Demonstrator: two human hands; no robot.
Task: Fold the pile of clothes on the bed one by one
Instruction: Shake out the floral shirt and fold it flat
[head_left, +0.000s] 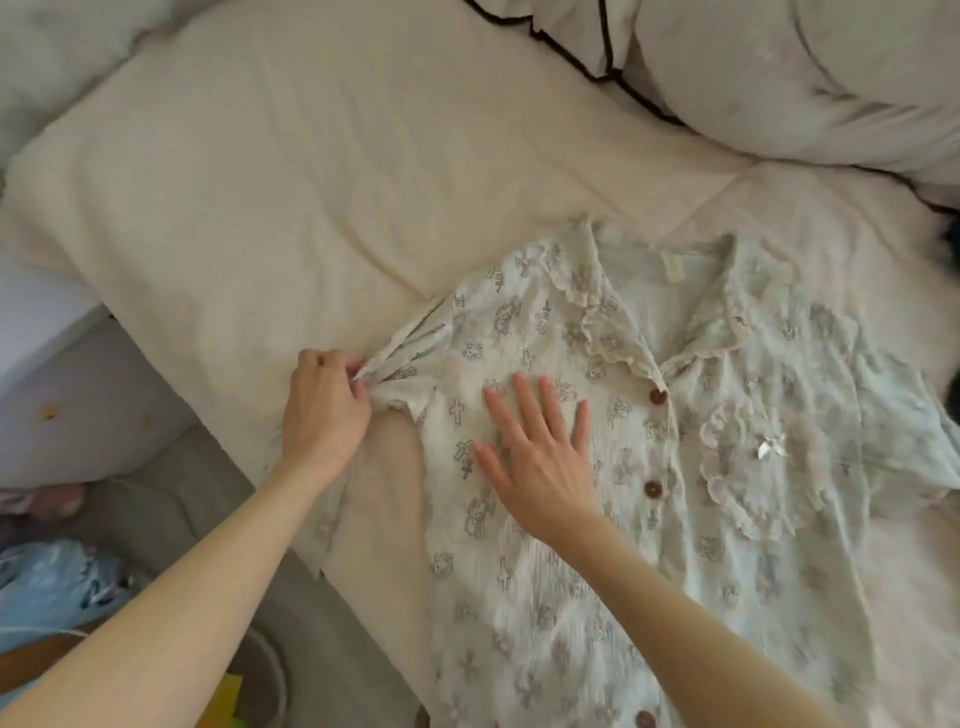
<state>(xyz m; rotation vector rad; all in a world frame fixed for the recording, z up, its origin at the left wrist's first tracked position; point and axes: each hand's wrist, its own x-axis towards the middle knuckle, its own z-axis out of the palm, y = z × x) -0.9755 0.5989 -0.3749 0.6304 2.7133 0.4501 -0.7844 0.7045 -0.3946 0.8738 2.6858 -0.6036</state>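
Crinkled cream cotton, printed with small crosses and bears, makes up the shirt (597, 519) that lies face up on the bed (260, 182), spread over the near right part of the cream cover. It has a lace-edged collar, brown buttons down the front and a lace-trimmed chest pocket with a small bow. Its body lies mostly flat, still unfolded; the right sleeve is spread out, while the left sleeve is bunched into gathers.

That bunched sleeve end is pinched in the left hand (324, 410), fingers curled tight on the cloth. The right hand (540, 467) lies flat on the shirt's chest beside the button line, fingers straight and spread, pressing the fabric down.

Judging by this, the work on this piece is at its start: smoothing and laying out, with no fold made yet. No folded stack shows, so how many pieces are done I cannot tell. Pale bedding (805, 78) with a dark-piped edge lies beyond the shirt.
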